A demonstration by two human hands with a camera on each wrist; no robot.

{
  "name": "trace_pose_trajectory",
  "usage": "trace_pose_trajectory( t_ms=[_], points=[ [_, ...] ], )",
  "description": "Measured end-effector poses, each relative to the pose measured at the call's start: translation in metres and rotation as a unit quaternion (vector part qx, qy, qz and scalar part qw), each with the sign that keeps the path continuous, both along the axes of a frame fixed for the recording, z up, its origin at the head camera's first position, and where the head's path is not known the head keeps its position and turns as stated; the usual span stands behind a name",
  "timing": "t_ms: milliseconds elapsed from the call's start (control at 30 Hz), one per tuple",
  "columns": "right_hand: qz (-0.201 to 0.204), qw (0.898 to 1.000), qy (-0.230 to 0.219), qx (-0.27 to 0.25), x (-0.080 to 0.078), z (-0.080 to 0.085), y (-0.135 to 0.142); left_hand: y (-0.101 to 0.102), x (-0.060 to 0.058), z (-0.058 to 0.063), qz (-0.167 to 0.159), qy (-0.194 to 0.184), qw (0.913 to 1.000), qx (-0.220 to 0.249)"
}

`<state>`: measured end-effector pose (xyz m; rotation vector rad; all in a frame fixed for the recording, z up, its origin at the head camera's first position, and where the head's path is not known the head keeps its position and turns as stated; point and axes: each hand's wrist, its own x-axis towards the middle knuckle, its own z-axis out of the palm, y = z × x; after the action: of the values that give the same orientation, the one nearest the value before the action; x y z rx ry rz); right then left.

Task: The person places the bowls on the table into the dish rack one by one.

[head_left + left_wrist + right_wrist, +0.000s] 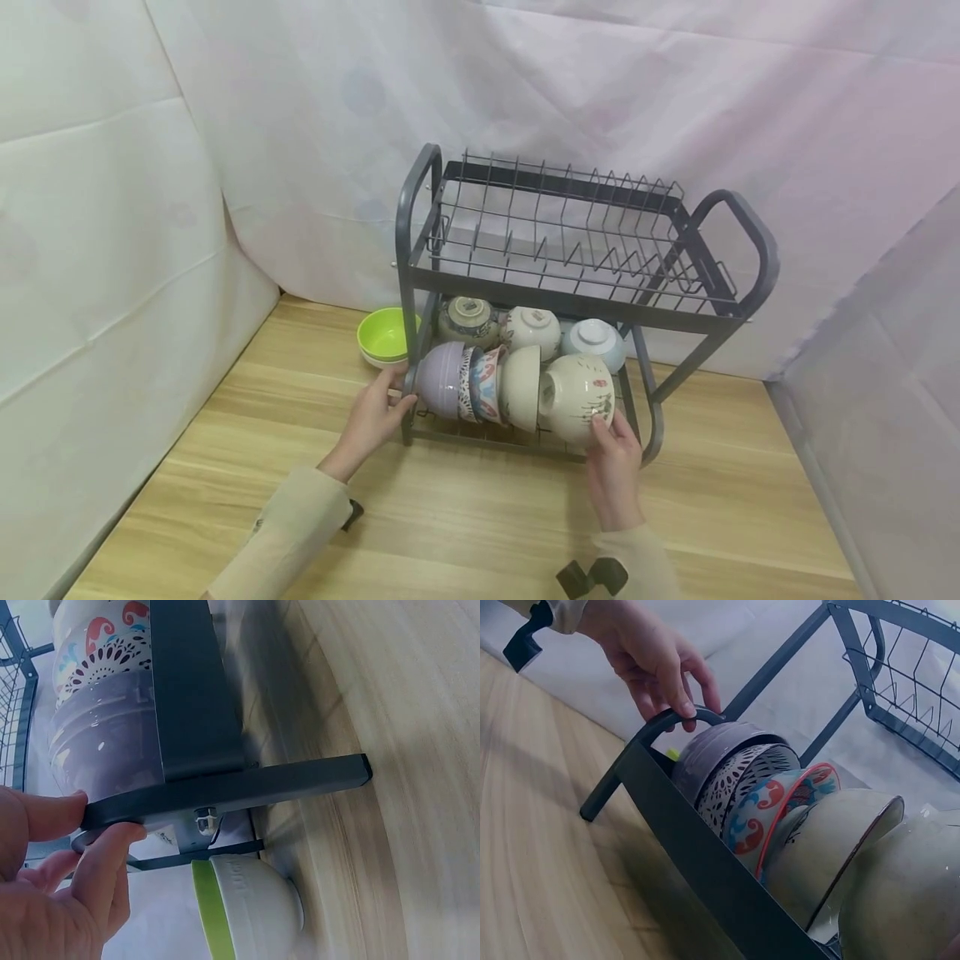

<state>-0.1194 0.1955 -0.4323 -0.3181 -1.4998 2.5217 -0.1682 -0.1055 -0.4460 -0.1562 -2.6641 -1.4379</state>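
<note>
My left hand (377, 414) pinches the lower left frame of a dark grey dish rack (262, 784), beside a lilac bowl (441, 379). At the right end of the front row, my right hand (617, 467) holds a cream bowl (581, 392) with a small painted pattern, its thumb on the outside. That bowl lies on its side, with its foot toward a plain cream bowl (521, 388). Left of these are a red-and-blue patterned bowl (761, 817) and a black-and-white patterned bowl (731, 780), all tilted on edge. The right hand is almost wholly outside the right wrist view.
Behind the row, several bowls sit upside down, among them a pale blue bowl (607, 343). The upper wire tier (555, 225) overhangs them. Outside the rack's left side stands a green bowl (386, 333) in a white one. White cloth (315, 150) hangs behind.
</note>
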Motion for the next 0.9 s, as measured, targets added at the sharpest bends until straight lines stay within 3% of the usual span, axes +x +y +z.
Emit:
trace_pose_trajectory(
  t_ms=[267,433,667,900],
  points=[
    [-0.01,0.999,-0.013,-0.034,-0.016,-0.009,-0.007,0.0,-0.002,0.0,-0.006,-0.007,1.0,-0.003],
    [-0.013,0.999,-0.026,-0.014,-0.021,-0.013,-0.009,0.0,-0.001,0.001,-0.009,-0.008,0.9999,0.0],
    [-0.023,0.997,-0.016,0.065,-0.023,-0.017,-0.016,-0.001,0.0,0.001,-0.014,-0.017,0.9997,0.005],
    [-0.037,0.984,-0.009,0.172,-0.023,-0.023,-0.027,-0.002,-0.001,0.0,-0.012,-0.007,0.9999,0.003]
  ],
)
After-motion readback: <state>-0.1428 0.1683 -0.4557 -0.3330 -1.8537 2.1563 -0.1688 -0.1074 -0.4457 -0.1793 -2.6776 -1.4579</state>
